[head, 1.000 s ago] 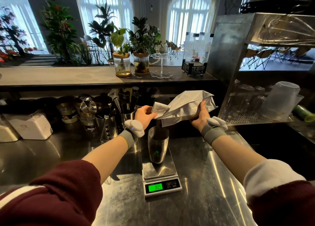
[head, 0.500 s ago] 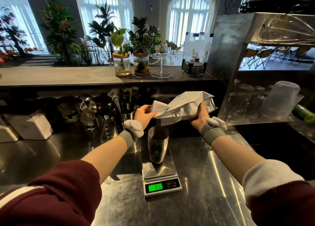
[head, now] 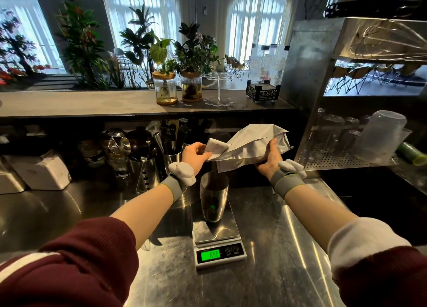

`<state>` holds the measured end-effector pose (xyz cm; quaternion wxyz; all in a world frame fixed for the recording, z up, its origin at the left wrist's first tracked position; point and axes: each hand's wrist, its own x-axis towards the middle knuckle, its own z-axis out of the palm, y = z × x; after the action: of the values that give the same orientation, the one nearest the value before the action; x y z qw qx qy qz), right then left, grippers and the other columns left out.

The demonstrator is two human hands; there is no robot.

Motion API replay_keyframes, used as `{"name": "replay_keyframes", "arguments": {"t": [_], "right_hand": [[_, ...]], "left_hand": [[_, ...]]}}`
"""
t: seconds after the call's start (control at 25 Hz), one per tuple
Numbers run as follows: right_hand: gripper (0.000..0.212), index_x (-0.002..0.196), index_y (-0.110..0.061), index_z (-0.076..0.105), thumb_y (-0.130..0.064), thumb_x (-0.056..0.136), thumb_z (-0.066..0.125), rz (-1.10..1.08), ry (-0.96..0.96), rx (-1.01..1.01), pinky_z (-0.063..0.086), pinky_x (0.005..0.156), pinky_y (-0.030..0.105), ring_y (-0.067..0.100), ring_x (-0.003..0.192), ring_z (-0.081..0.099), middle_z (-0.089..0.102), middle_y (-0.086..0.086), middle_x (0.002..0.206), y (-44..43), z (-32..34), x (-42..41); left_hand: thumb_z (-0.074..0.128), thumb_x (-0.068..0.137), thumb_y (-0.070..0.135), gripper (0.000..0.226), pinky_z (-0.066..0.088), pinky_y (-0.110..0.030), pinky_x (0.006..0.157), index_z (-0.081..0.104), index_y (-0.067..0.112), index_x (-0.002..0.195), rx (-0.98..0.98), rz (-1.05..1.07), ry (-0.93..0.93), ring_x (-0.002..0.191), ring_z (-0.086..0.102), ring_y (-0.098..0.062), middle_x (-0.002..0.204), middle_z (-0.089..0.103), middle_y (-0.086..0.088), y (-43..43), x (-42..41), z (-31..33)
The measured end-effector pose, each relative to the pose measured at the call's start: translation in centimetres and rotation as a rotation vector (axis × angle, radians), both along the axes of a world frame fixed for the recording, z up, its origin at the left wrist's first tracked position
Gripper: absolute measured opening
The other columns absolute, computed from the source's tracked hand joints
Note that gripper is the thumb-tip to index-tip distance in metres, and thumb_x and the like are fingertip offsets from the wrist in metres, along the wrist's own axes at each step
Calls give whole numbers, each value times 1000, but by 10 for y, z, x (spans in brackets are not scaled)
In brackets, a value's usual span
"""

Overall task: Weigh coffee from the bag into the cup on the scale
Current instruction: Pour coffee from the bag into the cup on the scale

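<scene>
A silver coffee bag [head: 249, 144] is held tipped on its side above the metal cup [head: 214, 196]. My left hand [head: 195, 155] grips the bag's open mouth at its left end, just over the cup's rim. Under the bag's bottom end, my right hand [head: 270, 159] supports and holds it. The cup stands upright on the steel platform of a small digital scale [head: 217, 234], whose green display is lit with digits. What is inside the cup is too dark to make out.
Steel counter [head: 277, 249] all round the scale. Behind the cup stand metal utensil holders [head: 147, 175] and jars. A white container [head: 39, 171] sits at the left. On the right, a rack [head: 335, 161] holds glasses and plastic cups. Plants stand on the upper shelf [head: 92, 103].
The bag and both hands have stayed almost still over the cup. The scale's green reading has changed.
</scene>
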<state>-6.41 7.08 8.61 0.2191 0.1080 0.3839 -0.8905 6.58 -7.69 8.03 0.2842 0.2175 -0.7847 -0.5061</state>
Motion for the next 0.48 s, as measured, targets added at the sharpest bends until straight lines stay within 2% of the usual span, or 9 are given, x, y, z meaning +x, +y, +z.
{"name": "replay_keyframes", "arguments": {"t": [0.08, 0.28, 0.4, 0.48], "right_hand": [[55, 132, -15, 55, -47, 89, 57, -2, -8, 12, 48, 89, 48, 30, 117, 59, 61, 10, 131, -1, 1, 0], [53, 133, -14, 54, -45, 90, 55, -11, -2, 3, 46, 91, 49, 32, 122, 56, 59, 11, 133, -1, 3, 0], [52, 133, -14, 53, -45, 91, 54, -15, -1, -8, 45, 96, 50, 32, 123, 55, 58, 12, 135, -1, 2, 0], [53, 134, -15, 54, -46, 90, 55, -6, 3, -7, 46, 93, 49, 32, 123, 55, 58, 11, 135, -1, 2, 0]], "left_hand": [[64, 82, 6, 24, 50, -36, 85, 62, -2, 104, 20, -6, -9, 88, 58, -21, 98, 65, -18, -1, 1, -1], [60, 83, 7, 38, 46, -47, 101, 54, 1, 120, 120, -49, -72, 113, 56, -33, 120, 60, -20, -3, 3, -1], [59, 84, 8, 38, 45, -43, 102, 53, 1, 121, 124, -52, -80, 114, 55, -31, 122, 60, -19, -1, 3, -1], [62, 82, 7, 35, 46, -39, 97, 57, 0, 116, 92, -26, -65, 106, 58, -27, 117, 63, -20, 0, 1, -1]]}}
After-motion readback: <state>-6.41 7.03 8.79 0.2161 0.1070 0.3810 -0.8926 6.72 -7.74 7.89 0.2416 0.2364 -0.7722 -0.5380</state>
